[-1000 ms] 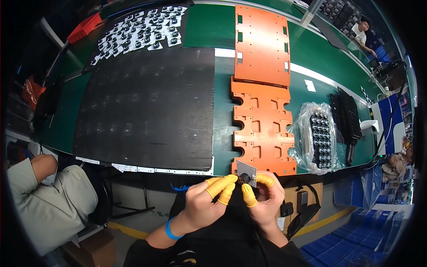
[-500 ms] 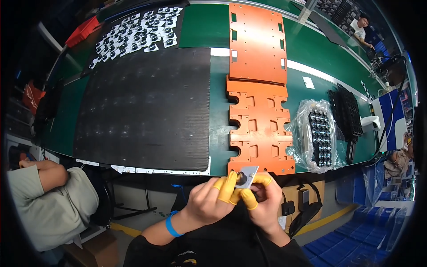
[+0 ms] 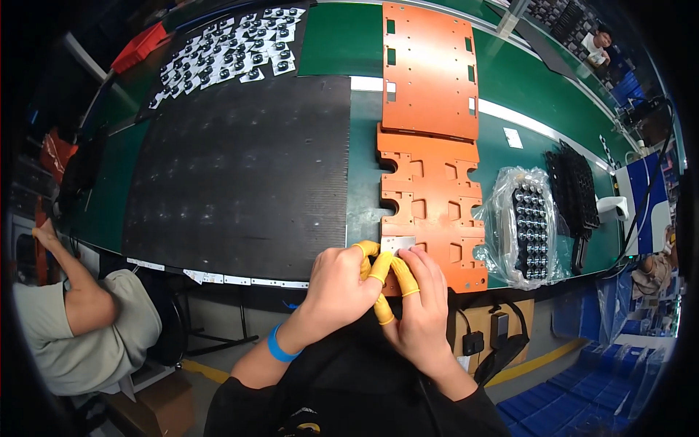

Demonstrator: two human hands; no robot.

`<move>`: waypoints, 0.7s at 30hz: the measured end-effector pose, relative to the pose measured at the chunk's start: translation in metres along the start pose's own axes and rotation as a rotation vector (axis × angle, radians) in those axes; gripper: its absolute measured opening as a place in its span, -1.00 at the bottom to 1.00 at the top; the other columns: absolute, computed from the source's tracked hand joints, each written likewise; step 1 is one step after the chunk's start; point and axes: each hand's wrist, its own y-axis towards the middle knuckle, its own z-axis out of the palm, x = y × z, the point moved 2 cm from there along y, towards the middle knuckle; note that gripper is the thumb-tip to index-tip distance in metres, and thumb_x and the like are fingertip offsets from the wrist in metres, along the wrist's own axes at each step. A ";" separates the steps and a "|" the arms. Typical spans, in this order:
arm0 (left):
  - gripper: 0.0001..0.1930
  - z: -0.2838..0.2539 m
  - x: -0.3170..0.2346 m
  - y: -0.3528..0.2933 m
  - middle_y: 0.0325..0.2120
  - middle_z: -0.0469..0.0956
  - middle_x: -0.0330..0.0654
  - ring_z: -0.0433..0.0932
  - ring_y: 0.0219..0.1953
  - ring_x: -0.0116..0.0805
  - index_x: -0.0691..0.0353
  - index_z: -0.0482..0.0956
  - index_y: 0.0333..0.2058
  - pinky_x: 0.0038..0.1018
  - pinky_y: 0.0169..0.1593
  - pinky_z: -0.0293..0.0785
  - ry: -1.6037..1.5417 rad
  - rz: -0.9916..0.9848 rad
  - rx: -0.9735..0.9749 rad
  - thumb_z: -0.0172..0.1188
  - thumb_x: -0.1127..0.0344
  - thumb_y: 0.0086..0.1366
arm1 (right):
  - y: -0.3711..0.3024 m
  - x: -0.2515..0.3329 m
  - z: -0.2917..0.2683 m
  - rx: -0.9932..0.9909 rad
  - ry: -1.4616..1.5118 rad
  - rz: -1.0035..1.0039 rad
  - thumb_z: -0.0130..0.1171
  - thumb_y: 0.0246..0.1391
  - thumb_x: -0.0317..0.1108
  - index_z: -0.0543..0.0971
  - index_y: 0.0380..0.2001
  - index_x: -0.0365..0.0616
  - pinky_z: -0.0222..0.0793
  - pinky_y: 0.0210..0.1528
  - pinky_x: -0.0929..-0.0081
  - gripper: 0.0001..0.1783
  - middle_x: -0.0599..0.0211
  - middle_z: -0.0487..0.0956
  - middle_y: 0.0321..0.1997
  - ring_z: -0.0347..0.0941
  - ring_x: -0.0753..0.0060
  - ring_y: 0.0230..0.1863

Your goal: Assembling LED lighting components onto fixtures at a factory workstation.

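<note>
My left hand (image 3: 341, 280), yellow finger cots on its fingertips and a blue band at the wrist, pinches the near left side of a small silvery plate (image 3: 397, 244). Opposite it, my right hand (image 3: 421, 313), also in yellow finger cots, has its fingers bent against the plate's near right edge. The plate's flat face with small holes is turned up, over the near end of an orange fixture (image 3: 431, 207) with notched sides. My fingers cover its lower part, and its underside is hidden.
A flat orange panel (image 3: 428, 73) lies beyond the fixture. To the left is a black corrugated sheet (image 3: 240, 182), with several white pieces bearing black lenses (image 3: 226, 58) behind. A bagged black lens tray (image 3: 531, 233) and black racks (image 3: 571, 186) stand right. A co-worker (image 3: 95, 313) sits left.
Both hands have moved forward from the table's front edge to over the orange fixture. The plate has turned: its dark round part, visible before, is now hidden.
</note>
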 end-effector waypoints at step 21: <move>-0.84 -0.005 -0.002 -0.015 -0.82 0.28 -0.12 0.34 -0.80 -0.20 0.36 0.56 -0.30 -0.37 -0.65 0.23 0.081 0.109 -0.169 0.30 0.50 0.13 | 0.008 -0.031 -0.025 -0.225 0.053 -0.046 0.35 -0.03 -0.44 0.54 -0.14 -0.27 0.40 -0.03 0.23 -0.65 0.09 0.56 -0.13 0.50 0.03 -0.09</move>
